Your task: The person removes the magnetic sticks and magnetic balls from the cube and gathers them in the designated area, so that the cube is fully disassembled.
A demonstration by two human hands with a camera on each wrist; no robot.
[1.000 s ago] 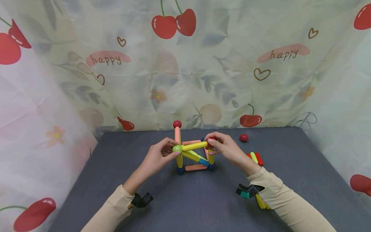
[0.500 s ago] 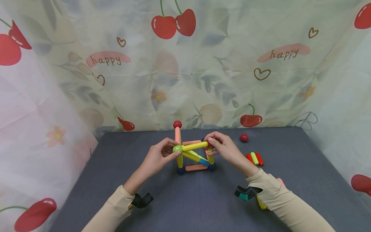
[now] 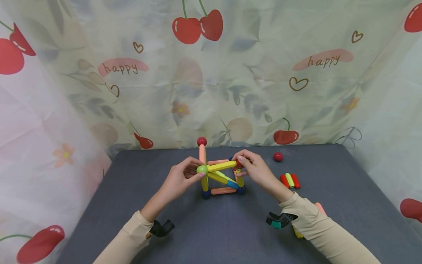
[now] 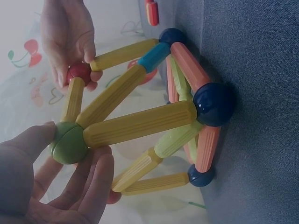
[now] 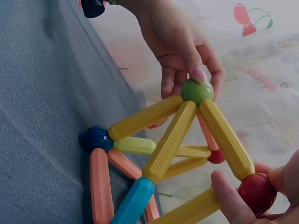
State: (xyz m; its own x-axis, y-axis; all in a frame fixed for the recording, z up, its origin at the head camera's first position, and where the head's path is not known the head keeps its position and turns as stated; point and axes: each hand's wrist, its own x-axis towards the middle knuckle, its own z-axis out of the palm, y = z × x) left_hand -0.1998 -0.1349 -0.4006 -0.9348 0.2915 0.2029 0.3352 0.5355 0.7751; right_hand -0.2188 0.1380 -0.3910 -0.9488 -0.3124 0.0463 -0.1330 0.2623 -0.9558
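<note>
A frame of magnetic rods and balls stands on the table, with navy balls (image 4: 214,105) and pink rods (image 3: 223,191) along its base. My left hand (image 3: 181,174) pinches the green ball (image 4: 69,143) at its near left top corner. Several yellow rods meet at that ball, one of them in line with a short blue rod (image 5: 134,201). With thumb and fingers, my right hand (image 3: 255,167) holds a red ball (image 5: 258,193) at the right end of the top yellow rod (image 3: 221,166). Below it, an upright yellow rod (image 4: 125,54) reaches close to the right fingertips.
Another red ball (image 3: 202,141) tops the frame's far left corner. To the right lie a loose red ball (image 3: 278,157) and a row of short red and lime rods (image 3: 289,180). A pink rod (image 3: 320,208) and a yellow rod (image 3: 298,233) are partly hidden by the right sleeve.
The red ball in my right hand has shifted slightly left and down, and the right forearm a little left. My left hand keeps its place on the green ball.
</note>
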